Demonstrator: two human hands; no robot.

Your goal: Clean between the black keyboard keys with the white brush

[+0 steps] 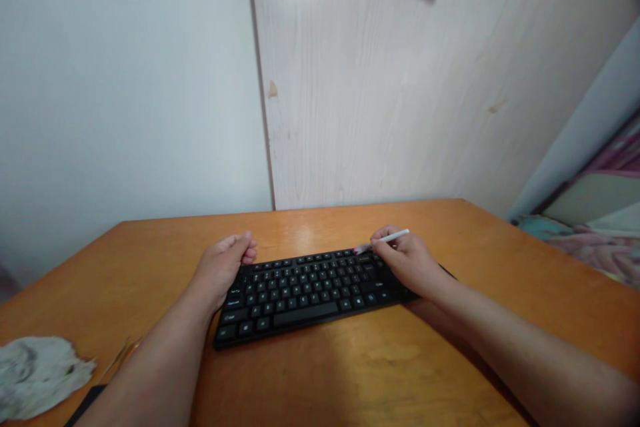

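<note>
A black keyboard (305, 293) lies across the middle of the orange wooden table (350, 373). My left hand (223, 267) rests on the keyboard's far left corner with its fingers curled over the edge. My right hand (407, 261) sits over the keyboard's right end and pinches a thin white stick (387, 238), like a cotton swab. The stick's tip touches the top row of keys near the right side.
A crumpled grey-white cloth (37, 373) lies at the table's near left edge, with thin sticks (120, 357) and a dark flat item (85, 403) beside it. A white wall and a pale wooden panel (380, 80) stand behind the table. Bedding (595, 227) shows at right.
</note>
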